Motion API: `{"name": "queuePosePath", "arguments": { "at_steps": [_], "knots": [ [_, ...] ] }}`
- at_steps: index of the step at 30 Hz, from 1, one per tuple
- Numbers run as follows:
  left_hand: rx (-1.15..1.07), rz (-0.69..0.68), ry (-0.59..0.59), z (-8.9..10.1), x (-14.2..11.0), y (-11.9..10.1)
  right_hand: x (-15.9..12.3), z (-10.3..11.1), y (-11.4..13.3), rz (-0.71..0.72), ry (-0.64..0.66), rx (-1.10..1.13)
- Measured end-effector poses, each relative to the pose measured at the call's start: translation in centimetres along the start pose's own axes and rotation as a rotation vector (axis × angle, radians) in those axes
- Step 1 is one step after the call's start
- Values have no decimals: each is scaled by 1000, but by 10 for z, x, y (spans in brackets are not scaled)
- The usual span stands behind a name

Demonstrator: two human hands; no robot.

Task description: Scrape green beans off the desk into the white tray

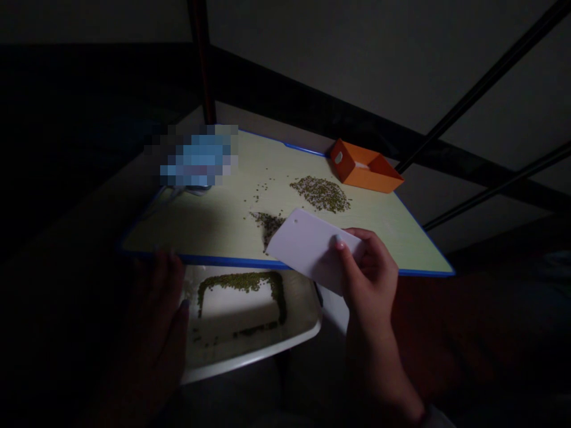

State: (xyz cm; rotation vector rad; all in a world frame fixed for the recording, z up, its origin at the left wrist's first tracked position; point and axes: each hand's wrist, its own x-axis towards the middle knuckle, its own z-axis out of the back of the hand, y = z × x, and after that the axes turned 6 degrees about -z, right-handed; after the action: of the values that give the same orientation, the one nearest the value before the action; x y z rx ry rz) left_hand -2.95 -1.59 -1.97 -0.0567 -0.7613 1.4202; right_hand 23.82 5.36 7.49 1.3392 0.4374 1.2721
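Note:
My right hand [372, 267] grips a flat white plastic scraper [307, 244] with a small hole near its corner, thumb on top and fingers beneath. The scraper's left edge is beside a small dark pile of grains [270, 224] on the blue-edged board [214, 229]. Farther back lies a wider heap of small greenish beans [321, 193]. Below the board's front edge is a white tray [250, 359] with green beans along its inner sides. My left hand [163, 303], in deep shadow, is at the tray's left end with fingers stretched toward the board edge; whether it grips the tray is unclear.
An orange open box [372, 178] stands at the board's back right corner. Toward the back left is a pixelated light-blue item [196, 157]. Loose beans [261, 190] are scattered between the piles. A pale wall [357, 65] with dark bars rises behind the board.

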Motion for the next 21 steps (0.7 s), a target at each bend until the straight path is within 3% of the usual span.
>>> {"name": "queuePosePath", "arguments": {
  "at_steps": [16, 21],
  "knots": [
    [-8, 1, 9, -1, 0, -2, -4, -3, 1, -30, 89, 46],
    [-4, 7, 15, 0, 0, -1, 1, 4, -3, -1, -13, 20]
  ]
}}
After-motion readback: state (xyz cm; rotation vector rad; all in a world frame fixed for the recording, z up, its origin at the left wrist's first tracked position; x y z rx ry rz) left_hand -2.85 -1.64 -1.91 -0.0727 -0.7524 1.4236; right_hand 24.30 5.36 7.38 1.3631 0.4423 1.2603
